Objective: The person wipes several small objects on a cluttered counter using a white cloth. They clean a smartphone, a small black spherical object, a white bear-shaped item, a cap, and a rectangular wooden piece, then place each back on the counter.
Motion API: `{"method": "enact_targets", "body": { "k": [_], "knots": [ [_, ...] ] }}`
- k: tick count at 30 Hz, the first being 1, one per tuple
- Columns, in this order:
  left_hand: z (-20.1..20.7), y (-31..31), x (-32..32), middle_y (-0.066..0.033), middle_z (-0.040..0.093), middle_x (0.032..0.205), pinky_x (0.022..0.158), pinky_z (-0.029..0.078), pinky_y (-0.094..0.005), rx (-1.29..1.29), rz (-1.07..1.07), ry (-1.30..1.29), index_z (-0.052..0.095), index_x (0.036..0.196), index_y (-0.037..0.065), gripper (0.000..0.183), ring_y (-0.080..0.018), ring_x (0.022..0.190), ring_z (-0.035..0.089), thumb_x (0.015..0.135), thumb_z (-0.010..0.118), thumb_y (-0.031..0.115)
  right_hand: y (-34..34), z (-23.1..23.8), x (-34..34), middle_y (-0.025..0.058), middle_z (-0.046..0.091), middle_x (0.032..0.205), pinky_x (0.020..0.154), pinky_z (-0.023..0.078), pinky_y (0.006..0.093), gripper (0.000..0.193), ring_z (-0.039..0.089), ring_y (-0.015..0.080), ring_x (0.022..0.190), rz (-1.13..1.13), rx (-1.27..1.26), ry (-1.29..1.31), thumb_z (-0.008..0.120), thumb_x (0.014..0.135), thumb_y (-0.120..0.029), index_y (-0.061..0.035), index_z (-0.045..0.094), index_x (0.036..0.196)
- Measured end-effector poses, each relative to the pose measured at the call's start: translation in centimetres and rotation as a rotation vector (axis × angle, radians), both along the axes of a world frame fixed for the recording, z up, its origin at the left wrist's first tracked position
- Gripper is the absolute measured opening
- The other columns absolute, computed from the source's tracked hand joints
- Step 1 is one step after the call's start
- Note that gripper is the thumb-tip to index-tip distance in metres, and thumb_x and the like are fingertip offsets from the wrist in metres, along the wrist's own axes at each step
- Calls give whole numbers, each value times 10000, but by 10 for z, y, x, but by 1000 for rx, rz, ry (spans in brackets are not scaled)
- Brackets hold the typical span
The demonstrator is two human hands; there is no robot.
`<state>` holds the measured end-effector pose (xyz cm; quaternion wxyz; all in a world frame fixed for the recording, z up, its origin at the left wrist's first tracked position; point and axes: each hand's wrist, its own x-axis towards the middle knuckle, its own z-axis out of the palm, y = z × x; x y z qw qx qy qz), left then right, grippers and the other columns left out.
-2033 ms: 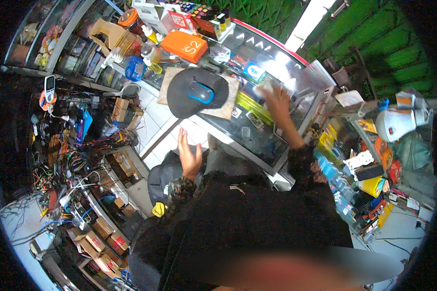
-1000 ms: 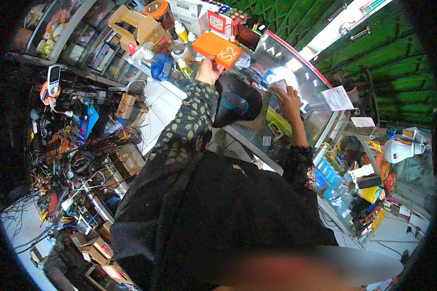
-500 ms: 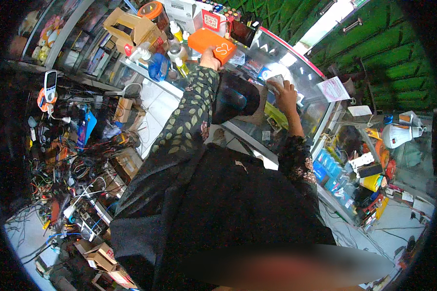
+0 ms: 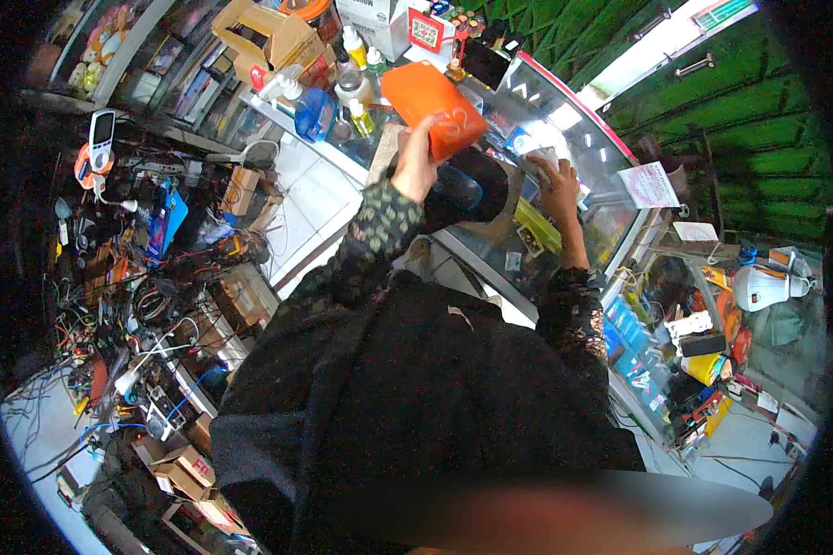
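My left hand [image 4: 416, 159] grips an orange box [image 4: 428, 97] by its near side, with the thumb on its face, and holds it tilted above the counter. To the right, the bent fingers of my right hand [image 4: 561, 192] close on a greyish, crumpled thing, perhaps a cloth [image 4: 539, 165], over the glass counter [image 4: 604, 196]. Between my hands, below the box, lies a dark rounded object [image 4: 472, 194] with a bluish sheen; I cannot tell its kind. Beside my right wrist is a yellow-green strip [image 4: 537, 225].
Pump and squeeze bottles, including a blue one [image 4: 314, 116], stand left of the box. Behind them is an opened cardboard box [image 4: 273, 42]. Tangled cables and cartons fill the left side. A white bulb lamp [image 4: 766, 289] is at the right.
My left hand has brought the orange box nearer and rightward, turning and tilting it. My right hand still holds the greyish thing in nearly the same place.
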<state>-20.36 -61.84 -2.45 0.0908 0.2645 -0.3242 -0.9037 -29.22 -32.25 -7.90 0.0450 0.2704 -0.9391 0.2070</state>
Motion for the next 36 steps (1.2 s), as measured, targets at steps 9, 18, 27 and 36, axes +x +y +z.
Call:
{"method": "enact_targets", "body": {
  "k": [9, 18, 27, 36],
  "knots": [
    [26, 68, 84, -101, 592, 1251, 979, 490, -318, -287, -171, 51, 411, 1339, 4, 507, -176, 1141, 590, 909, 674, 54, -55, 128, 11, 153, 626, 1252, 1018, 419, 429, 403, 552, 341, 1163, 186, -503, 133, 609, 932, -91, -158, 622, 1329],
    [31, 140, 119, -49, 642, 1192, 949, 475, -290, -279, 20, 189, 457, 1350, 41, 388, -134, 1080, 603, 1012, 604, 161, -66, 150, 118, 188, 514, 1150, 832, 496, 492, 582, 551, 399, 997, 197, -215, 163, 672, 786, -120, -249, 571, 1344],
    [41, 204, 152, -97, 572, 1347, 1025, 480, -409, -57, 125, 186, 448, 1402, 93, 632, -225, 1240, 558, 1029, 352, 595, 6, 167, 195, 87, 510, 1031, 792, 433, 423, 455, 514, 291, 957, 313, -147, 211, 618, 861, -255, -266, 620, 1316],
    [38, 220, 199, -109, 678, 1124, 943, 527, -423, 206, 117, 77, 591, 1224, 49, 487, -268, 1054, 651, 898, 638, 407, 53, 164, 238, 62, 521, 999, 745, 411, 407, 462, 514, 268, 957, 535, -44, 149, 657, 820, -204, -226, 622, 1280]
  ]
}}
